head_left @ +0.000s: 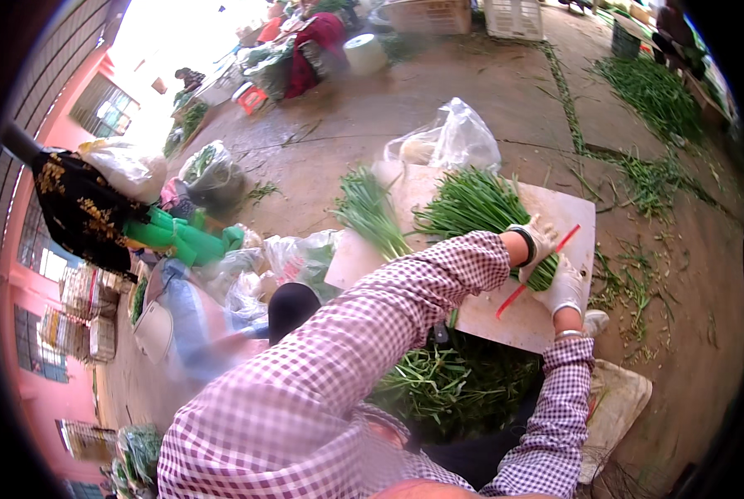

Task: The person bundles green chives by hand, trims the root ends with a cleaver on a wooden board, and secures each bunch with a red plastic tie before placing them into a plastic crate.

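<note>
A thick bunch of green chives lies across a pale board in front of me. My left hand, in a white glove, is closed over the bunch toward its cut ends. Just nearer to me, my right hand, gloved too, grips the cut ends. A red tie strip passes at the bunch between my hands, both its ends sticking out straight; whether it goes under the stalks is hidden. To the left on the board rests a smaller bunch of chives, apart from my hands.
A clear plastic bag sits at the board's far edge. Below the board is a heap of loose green leaves. Leaf scraps litter the floor at right. Plastic bags and a person in green sleeves are at left.
</note>
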A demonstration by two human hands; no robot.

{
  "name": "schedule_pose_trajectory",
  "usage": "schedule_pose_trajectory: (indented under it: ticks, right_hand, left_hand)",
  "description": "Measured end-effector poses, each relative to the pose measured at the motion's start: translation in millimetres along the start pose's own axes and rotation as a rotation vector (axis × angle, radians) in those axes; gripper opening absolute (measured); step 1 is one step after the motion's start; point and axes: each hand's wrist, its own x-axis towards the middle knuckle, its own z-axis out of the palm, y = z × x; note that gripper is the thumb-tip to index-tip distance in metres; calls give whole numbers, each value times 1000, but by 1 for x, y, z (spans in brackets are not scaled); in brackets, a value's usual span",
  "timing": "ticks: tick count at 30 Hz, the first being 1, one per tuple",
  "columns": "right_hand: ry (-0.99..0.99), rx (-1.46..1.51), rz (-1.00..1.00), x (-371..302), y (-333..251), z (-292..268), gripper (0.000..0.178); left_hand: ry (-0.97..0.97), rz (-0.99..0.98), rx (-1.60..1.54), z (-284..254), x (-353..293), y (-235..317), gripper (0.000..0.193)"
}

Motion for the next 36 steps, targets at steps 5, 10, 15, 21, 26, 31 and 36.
schedule_pose_trajectory:
  ticks: [5,10,15,21,26,31,36]
  right_hand:
    - [4,-41,13,-3,-5,4,85]
    - [106,-65,-13,-2,12,40,89]
    - [-174,-114,51,-8,-28,-23,114]
    - [-107,-216,70,-2,-44,-15,145]
    - [125,145,24,20,8,25,38]
    - [83,-182,-120,21,9,41,73]
    - [142,-306,-114,13,6,42,45]
  left_hand:
    - [-49,-7,-139,14,10,-6,110]
    - [103,-48,-102,26,-4,1,71]
    - [114,-53,-107,23,-19,-1,78]
    - [305,-15,-145,34,-9,-7,65]
    - [25,48,-235,7,3,-1,63]
    - [28,-42,-208,9,-12,-1,106]
    - [122,-52,-120,24,-9,7,99]
